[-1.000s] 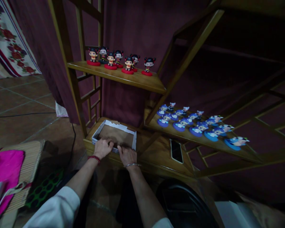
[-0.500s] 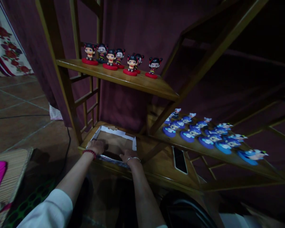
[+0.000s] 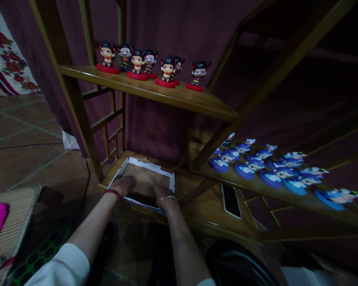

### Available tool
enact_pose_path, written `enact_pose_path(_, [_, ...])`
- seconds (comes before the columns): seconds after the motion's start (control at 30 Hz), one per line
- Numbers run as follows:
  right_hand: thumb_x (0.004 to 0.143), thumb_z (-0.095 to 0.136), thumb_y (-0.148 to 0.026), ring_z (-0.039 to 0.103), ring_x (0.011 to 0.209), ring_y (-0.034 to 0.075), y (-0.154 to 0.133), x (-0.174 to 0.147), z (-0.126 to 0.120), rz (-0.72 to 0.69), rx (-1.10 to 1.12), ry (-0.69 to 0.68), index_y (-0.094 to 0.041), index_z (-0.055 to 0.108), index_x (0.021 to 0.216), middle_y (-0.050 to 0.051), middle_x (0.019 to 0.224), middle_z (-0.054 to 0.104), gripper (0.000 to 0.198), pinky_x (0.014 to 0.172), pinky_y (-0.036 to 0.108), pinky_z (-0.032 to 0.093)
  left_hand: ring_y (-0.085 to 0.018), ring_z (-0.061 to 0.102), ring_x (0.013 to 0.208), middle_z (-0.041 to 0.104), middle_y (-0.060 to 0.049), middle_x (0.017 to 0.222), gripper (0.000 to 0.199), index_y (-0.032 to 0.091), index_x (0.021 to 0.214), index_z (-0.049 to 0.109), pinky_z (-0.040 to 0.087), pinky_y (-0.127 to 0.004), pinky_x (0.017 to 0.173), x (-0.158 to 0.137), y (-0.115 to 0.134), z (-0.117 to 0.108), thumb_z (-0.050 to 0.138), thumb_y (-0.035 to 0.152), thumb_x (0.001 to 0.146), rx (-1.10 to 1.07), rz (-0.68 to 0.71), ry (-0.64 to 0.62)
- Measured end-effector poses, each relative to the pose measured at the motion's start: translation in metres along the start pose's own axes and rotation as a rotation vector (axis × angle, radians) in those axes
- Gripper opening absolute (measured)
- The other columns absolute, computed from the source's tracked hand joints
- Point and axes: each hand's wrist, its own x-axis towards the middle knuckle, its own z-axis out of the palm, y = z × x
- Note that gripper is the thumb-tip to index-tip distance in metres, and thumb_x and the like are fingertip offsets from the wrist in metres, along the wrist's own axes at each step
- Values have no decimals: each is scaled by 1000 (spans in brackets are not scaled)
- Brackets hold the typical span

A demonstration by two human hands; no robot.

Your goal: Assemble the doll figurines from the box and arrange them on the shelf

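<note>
A shallow open cardboard box (image 3: 150, 166), white along its walls and brown inside, sits on the lower wooden shelf. My left hand (image 3: 122, 185), with a red bead bracelet at the wrist, is closed over the box's front left corner. At the front wall, towards the right, my right hand (image 3: 164, 194) grips the box; a silver bangle circles that wrist. The fingertips of both hands are dark and partly hidden. Nothing shows inside the box except its brown bottom.
Several black-haired figurines on red bases (image 3: 167, 71) stand on the upper shelf (image 3: 149, 93). Blue-haired figurines (image 3: 252, 166) fill a shelf at the right. A phone (image 3: 231, 200) lies right of the box. A slanting post (image 3: 214, 147) rises between. A black rounded object (image 3: 238, 254) is below.
The view has shifted slightly, so the shelves and figurines appear larger and spread outward. My right hand has moved a little within the front of the box. The box stays on the shelf.
</note>
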Motion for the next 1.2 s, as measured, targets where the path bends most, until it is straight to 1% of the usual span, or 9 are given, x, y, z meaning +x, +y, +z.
enact_pose_path(0.1, [58,60,-4,60,94,24,-2,-2,-2,11,-7,-46,-21,59,102,10,98,65,48,75,31,46,-23,60,91,64,-15,95,26,13,91,62,46,-31,73,0,2,-3,41,11,75,-10,23,3])
enact_pose_path(0.2, [60,60,-9,59,94,23,-4,-5,-7,-13,-3,-9,-22,62,93,7,98,65,36,77,31,44,-20,59,93,64,-10,96,26,18,95,60,44,-29,77,0,4,-4,47,14,73,-59,69,39])
enact_pose_path(0.33, [61,63,-16,60,91,26,-2,-8,-13,-3,-21,-18,-21,64,88,8,95,66,28,75,33,45,-19,57,97,63,-9,101,29,20,98,58,42,-29,82,0,5,-3,51,15,71,-45,49,67])
enact_pose_path(0.43, [63,61,-16,61,88,26,2,-11,-14,-5,-30,-34,-21,66,88,9,93,67,26,72,32,46,-21,58,96,63,-10,101,27,20,97,59,42,-31,82,0,7,-3,50,19,73,-4,36,63])
enact_pose_path(0.57, [64,56,-10,62,88,25,2,-12,-11,-12,-58,-57,-21,67,89,9,93,67,30,73,31,47,-24,58,96,62,-13,102,28,18,99,60,43,-36,80,1,11,-2,45,23,75,21,24,52])
enact_pose_path(0.73, [57,57,-6,61,90,27,-2,-10,-8,-41,-77,-122,-19,67,89,11,94,67,36,72,32,47,-23,56,100,61,-11,106,30,20,100,60,42,-35,82,5,14,3,45,20,74,44,-2,44])
enact_pose_path(0.9, [59,53,-3,61,91,23,-6,-10,-10,-25,7,-84,-21,66,89,9,96,66,37,74,29,45,-23,56,98,62,-12,103,27,18,95,61,42,-34,82,5,15,3,43,21,75,50,13,48])
enact_pose_path(1.07, [60,60,-10,58,97,22,-7,-12,-20,-14,53,-90,-21,63,91,7,101,65,33,80,29,43,-24,56,98,61,-13,104,32,16,104,57,42,-34,81,2,16,-1,42,22,77,81,-6,56])
enact_pose_path(1.2, [64,57,-12,58,97,24,-9,-16,-28,-14,11,-180,-18,62,96,10,102,64,33,80,32,44,-25,56,99,60,-12,106,34,19,107,56,43,-35,80,4,16,0,42,23,76,98,-13,41])
